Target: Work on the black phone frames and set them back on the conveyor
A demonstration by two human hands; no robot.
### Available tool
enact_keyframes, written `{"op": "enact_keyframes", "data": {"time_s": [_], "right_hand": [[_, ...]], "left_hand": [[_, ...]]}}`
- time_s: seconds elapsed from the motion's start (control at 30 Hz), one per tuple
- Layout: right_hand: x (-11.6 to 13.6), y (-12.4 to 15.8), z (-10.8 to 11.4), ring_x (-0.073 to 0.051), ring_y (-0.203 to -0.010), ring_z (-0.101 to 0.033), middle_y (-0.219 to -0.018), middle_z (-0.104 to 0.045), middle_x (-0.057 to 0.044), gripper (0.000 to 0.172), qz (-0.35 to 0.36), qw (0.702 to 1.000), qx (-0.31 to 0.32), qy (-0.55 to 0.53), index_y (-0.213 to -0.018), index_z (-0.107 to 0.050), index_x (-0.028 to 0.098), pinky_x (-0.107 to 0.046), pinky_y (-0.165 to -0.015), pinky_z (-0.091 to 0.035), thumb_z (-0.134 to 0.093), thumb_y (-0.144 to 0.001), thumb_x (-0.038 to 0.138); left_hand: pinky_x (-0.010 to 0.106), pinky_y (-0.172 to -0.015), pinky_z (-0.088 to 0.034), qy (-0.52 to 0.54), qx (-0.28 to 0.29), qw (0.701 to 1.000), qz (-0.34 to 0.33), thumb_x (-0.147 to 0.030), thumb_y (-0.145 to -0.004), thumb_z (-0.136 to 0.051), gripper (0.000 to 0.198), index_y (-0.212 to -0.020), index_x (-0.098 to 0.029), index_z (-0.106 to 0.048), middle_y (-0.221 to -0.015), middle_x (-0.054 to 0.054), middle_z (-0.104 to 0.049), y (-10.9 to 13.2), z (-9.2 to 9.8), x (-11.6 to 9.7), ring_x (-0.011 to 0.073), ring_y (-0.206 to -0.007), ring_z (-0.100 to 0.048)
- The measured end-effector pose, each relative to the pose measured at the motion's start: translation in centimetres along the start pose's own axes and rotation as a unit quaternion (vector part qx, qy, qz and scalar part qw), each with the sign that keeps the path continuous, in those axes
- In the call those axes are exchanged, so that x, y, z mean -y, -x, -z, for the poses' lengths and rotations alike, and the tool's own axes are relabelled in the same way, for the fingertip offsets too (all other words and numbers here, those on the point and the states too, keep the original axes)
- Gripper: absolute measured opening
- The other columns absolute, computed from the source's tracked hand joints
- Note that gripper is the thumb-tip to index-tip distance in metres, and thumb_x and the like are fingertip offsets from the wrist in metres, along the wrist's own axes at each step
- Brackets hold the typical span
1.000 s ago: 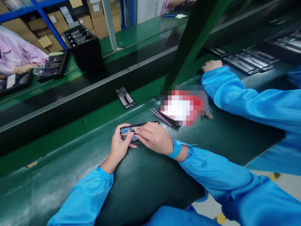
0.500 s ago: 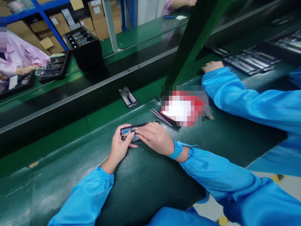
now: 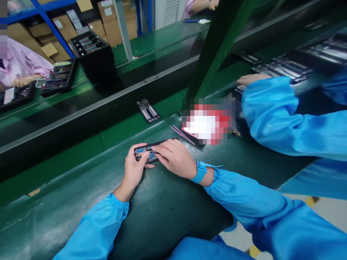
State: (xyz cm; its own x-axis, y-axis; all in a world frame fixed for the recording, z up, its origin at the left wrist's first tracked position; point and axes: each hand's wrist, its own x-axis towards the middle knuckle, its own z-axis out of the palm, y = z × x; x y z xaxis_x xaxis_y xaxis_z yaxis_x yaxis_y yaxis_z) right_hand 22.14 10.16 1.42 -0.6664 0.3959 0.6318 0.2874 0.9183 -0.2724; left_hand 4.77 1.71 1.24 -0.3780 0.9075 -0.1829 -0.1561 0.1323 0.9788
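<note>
My left hand (image 3: 132, 167) is closed around the left end of an opened smartphone (image 3: 140, 152), thumb across its front. Blue parts and bare circuitry show inside its black frame. Over the phone's middle and right part, my right hand (image 3: 176, 157) has its fingertips pinched together against the inside. Whatever they grip is too small and covered to name. A blue wrist strap (image 3: 200, 172) goes round my right wrist. Beyond my hands lies a second opened phone frame (image 3: 148, 111) on the green ledge. Tweezers (image 3: 182, 134) rest right of the phone, beside a blurred-out red and white item (image 3: 206, 124).
A green post (image 3: 214, 54) rises behind the tweezers. At right, a co-worker's blue sleeve (image 3: 268, 108) reaches across the bench toward trays of phone frames (image 3: 284, 68). Across the divider stand stacked black trays (image 3: 93, 57) and another person in a pink sleeve (image 3: 25, 59).
My hands and the phone appear slightly further left as the view shifts. My right fingers stay at the phone. The co-worker's hand has come down and nearer, beside a dark part.
</note>
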Motion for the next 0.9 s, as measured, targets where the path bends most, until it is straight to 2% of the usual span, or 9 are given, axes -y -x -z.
{"op": "enact_keyframes", "data": {"time_s": [0.2,0.5,0.73,0.9], "right_hand": [[-0.23,-0.05,-0.13,-0.025,-0.086,-0.06,-0.099,-0.071,-0.009,0.019,-0.005,1.0,0.001,0.0,-0.118,-0.07,0.015,-0.04,-0.07,-0.041,-0.057,-0.105,0.013],[-0.24,0.07,-0.05,-0.024,-0.086,-0.061,-0.099,-0.073,-0.009,0.015,0.004,1.0,-0.009,-0.014,-0.114,-0.069,0.015,-0.04,-0.071,-0.042,-0.055,-0.107,0.015],[-0.09,0.14,-0.11,-0.024,-0.086,-0.061,-0.1,-0.072,-0.008,0.017,-0.003,1.0,-0.007,-0.023,-0.115,-0.069,0.017,-0.04,-0.071,-0.041,-0.056,-0.105,0.014],[-0.09,0.04,-0.13,-0.025,-0.087,-0.06,-0.099,-0.071,-0.009,0.019,-0.024,1.0,0.003,-0.017,-0.117,-0.068,0.016,-0.04,-0.072,-0.041,-0.053,-0.106,0.015]], "left_hand": [[0.029,-0.058,-0.068,-0.005,0.004,1.0,0.001,-0.041,-0.072,-0.087,0.059,-0.121,-0.022,-0.061,-0.104,0.003,-0.07,0.03,-0.1,-0.19,0.0166,-0.081,-0.073],[0.031,-0.057,-0.069,-0.009,0.005,1.0,-0.007,-0.046,-0.079,-0.083,0.054,-0.122,-0.022,-0.061,-0.108,0.005,-0.072,0.01,0.19,0.23,0.0186,-0.085,-0.074],[0.03,-0.055,-0.068,-0.016,-0.016,1.0,-0.007,-0.049,-0.078,-0.083,0.053,-0.119,-0.021,-0.063,-0.098,0.004,-0.073,0.12,-0.2,-0.21,0.018,-0.078,-0.075],[0.031,-0.057,-0.069,-0.017,0.0,1.0,-0.016,-0.047,-0.078,-0.083,0.053,-0.12,-0.022,-0.062,-0.104,0.004,-0.072,0.06,-0.03,0.24,0.0185,-0.082,-0.075]]}}
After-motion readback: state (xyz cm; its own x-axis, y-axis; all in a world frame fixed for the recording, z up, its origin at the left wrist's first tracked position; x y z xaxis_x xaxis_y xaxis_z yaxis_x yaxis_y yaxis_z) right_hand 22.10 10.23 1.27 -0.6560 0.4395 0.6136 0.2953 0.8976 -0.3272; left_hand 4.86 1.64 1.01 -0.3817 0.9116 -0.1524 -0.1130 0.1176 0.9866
